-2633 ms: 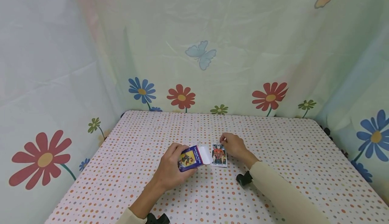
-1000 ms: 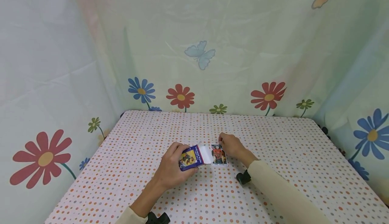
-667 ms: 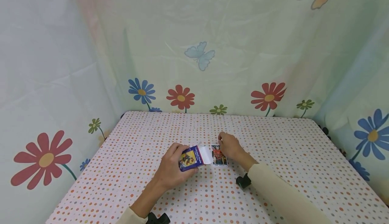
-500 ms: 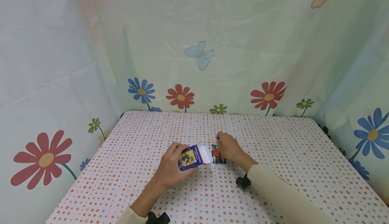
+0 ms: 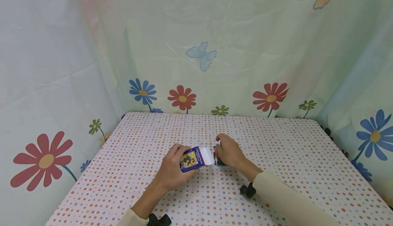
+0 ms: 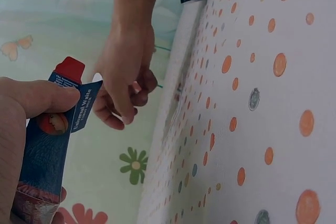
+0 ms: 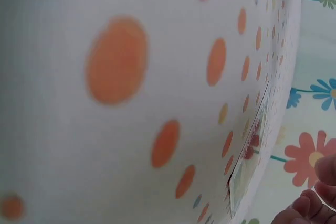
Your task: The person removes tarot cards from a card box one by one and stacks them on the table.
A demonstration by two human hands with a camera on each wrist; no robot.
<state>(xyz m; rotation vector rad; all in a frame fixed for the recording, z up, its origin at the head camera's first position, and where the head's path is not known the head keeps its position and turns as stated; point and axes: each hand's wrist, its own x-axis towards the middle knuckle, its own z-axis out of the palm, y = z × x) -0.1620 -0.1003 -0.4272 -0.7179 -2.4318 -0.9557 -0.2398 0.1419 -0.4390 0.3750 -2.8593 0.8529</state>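
My left hand (image 5: 173,169) grips a blue tarot card box (image 5: 189,160) with a yellow picture panel. Its white-lined lid flap (image 5: 207,155) stands out toward the right. Just beyond the flap, a face-up tarot card (image 5: 216,158) with a red figure lies on the table, partly covered by my right hand (image 5: 231,151). In the left wrist view, my thumb (image 6: 52,97) presses on the box, and the right hand's fingers (image 6: 123,106) hang loosely bent. The right wrist view has the card (image 7: 248,163) flat on the cloth, apart from the fingertips (image 7: 302,211).
A dotted cloth covers the table (image 5: 172,127). Floral curtains (image 5: 239,48) surround it at the back and sides. Dark wrist devices (image 5: 248,190) sit by both cuffs.
My right hand has shifted slightly left and nearer over the card, covering more of its face. The left hand and the box have stayed nearly still.
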